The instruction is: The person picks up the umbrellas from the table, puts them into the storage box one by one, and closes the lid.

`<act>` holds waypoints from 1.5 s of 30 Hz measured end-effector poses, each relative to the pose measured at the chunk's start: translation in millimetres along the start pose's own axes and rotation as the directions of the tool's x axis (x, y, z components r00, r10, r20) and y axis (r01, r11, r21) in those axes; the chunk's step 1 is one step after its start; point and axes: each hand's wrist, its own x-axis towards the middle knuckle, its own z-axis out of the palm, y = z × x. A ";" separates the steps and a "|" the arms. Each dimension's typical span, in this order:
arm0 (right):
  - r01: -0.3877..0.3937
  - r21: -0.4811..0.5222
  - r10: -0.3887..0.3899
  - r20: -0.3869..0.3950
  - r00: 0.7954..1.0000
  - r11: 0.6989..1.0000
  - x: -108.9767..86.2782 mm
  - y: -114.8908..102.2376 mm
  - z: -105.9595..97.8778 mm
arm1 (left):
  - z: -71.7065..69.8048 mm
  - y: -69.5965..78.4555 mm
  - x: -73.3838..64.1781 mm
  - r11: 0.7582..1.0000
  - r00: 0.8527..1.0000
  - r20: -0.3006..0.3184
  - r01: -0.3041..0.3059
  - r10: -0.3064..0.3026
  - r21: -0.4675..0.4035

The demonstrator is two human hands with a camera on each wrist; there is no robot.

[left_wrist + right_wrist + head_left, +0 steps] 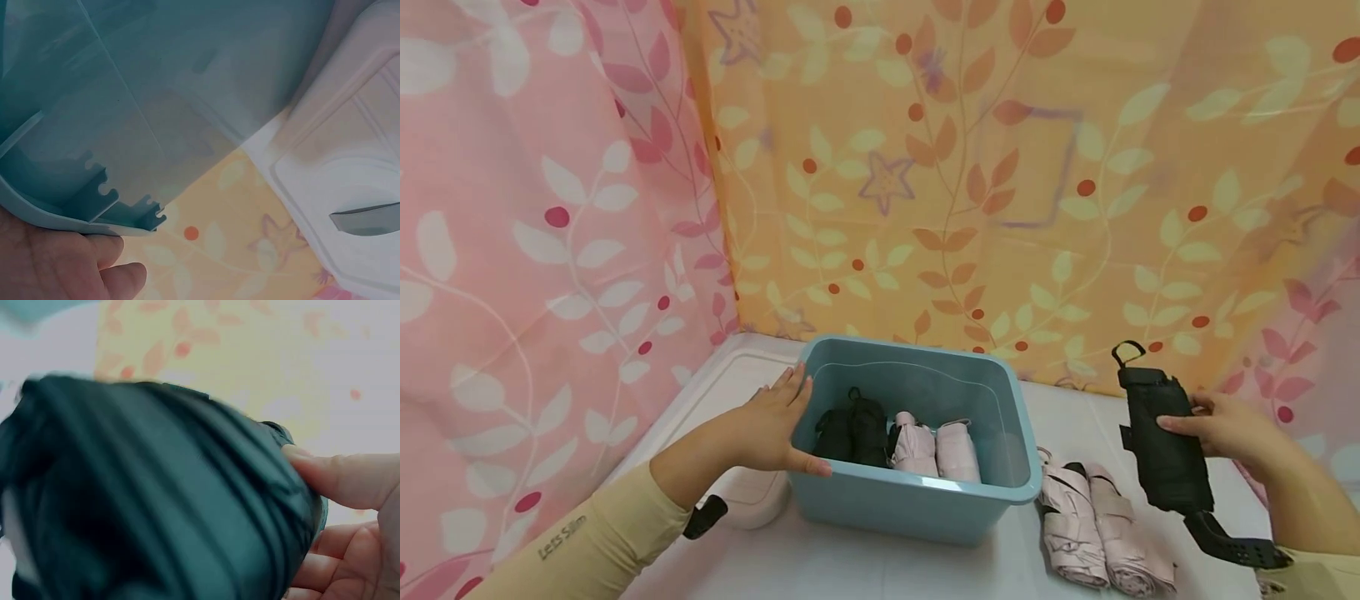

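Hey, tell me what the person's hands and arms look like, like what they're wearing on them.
The left hand and right hand are without gloves. The left sleeve is pale beige, with dark lettering that seems to read "Lets Slim"; the right sleeve matches. A black strap with holes shows at the right wrist, and a small black piece by the left cuff.

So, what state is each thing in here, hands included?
Blue bin: upright, open-topped, partly filled
Held black umbrella: folded, tilted, raised off the table
Black umbrellas in bin: folded
Pink umbrellas in bin: folded
Pink umbrellas on table: rolled up, side by side
White lid-like piece: beside the bin, not on it
Left hand: touching the bin's rim
Right hand: gripping a black umbrella
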 end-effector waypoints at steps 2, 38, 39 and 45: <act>0.048 -0.007 -0.049 -0.025 0.998 0.999 2.2 -20.4 0.8 | -0.6 0.4 -0.4 1.000 1.000 0.002 0.000 0.000 0.005; 0.112 0.242 -0.150 0.145 0.978 0.964 102.3 -251.0 168.9 | -1.7 0.4 -3.3 1.000 1.000 0.002 0.006 -0.006 -0.007; 0.115 0.234 -0.154 0.157 0.976 0.965 103.7 -254.1 174.3 | -2.0 0.9 -3.1 1.000 1.000 0.001 0.008 -0.008 -0.006; 0.114 0.172 -0.147 0.195 0.970 0.979 107.8 -268.3 200.2 | -0.6 2.9 -1.2 1.000 1.000 0.002 0.010 -0.010 0.001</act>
